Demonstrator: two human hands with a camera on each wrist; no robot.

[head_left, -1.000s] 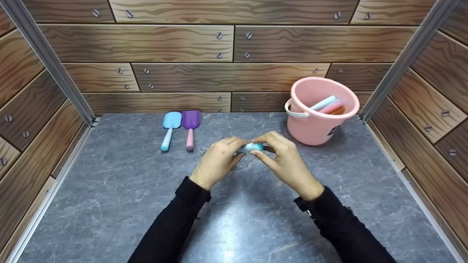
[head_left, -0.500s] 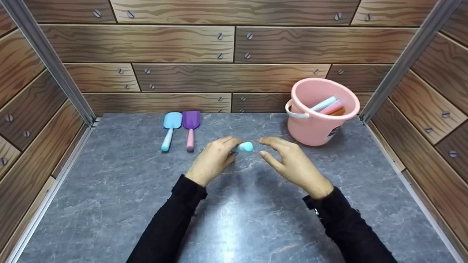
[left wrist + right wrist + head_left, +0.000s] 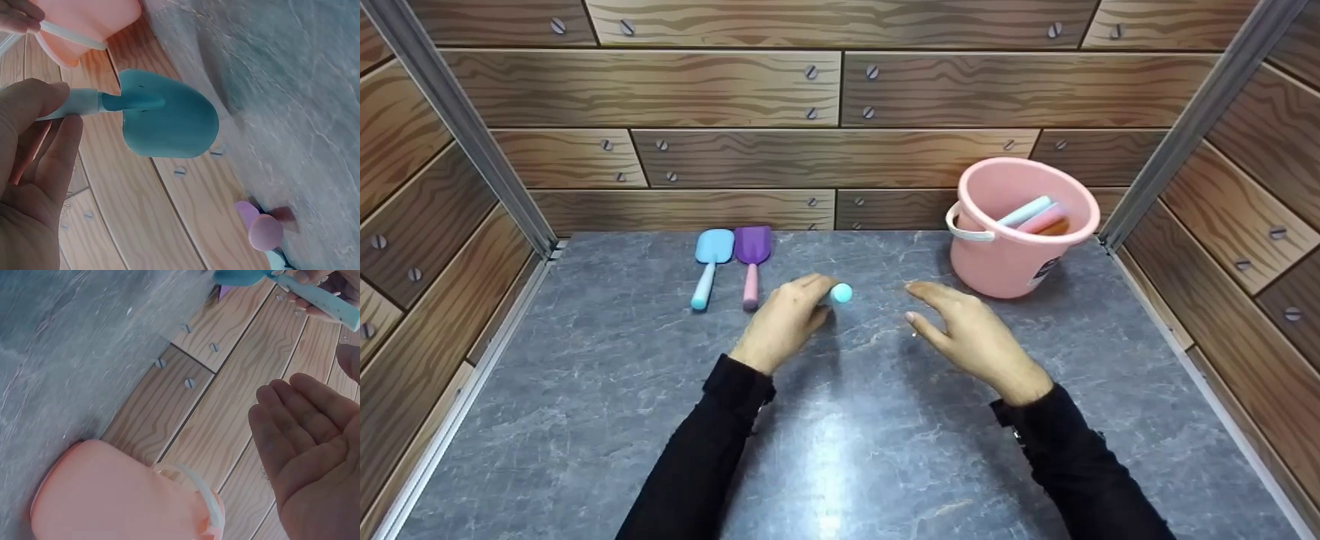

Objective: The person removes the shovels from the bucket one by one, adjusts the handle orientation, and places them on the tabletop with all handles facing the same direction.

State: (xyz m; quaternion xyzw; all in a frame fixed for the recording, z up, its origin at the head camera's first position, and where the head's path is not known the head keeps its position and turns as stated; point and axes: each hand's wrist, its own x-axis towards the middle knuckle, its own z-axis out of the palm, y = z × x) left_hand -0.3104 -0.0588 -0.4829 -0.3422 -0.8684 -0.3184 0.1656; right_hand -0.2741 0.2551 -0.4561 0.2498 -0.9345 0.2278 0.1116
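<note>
My left hand [image 3: 784,319] pinches the pale blue handle of a toy sand shovel [image 3: 169,115] between thumb and fingers, above the table. The teal rounded scoop shows whole in the left wrist view, pointing away from the fingers. From the head view only the bright turquoise handle end [image 3: 841,292] sticks out past the hand, and the scoop is hidden. To the right, apart from the shovel, my right hand [image 3: 971,334] is held in the air with nothing in it. Its fingers [image 3: 298,410] are spread from the thumb and only slightly bent.
At the back right stands a pink bucket [image 3: 997,266] with a white handle [image 3: 971,235] and several coloured tool handles [image 3: 1035,216] inside. A blue shovel [image 3: 714,246] and a purple shovel [image 3: 752,244] lie side by side at the back left. Wood-patterned walls [image 3: 735,90] enclose the grey table [image 3: 607,390].
The right hand has let go of the shovel's handle end and drawn back to the right. The left hand has moved left with the shovel, its handle end turning toward the head camera.
</note>
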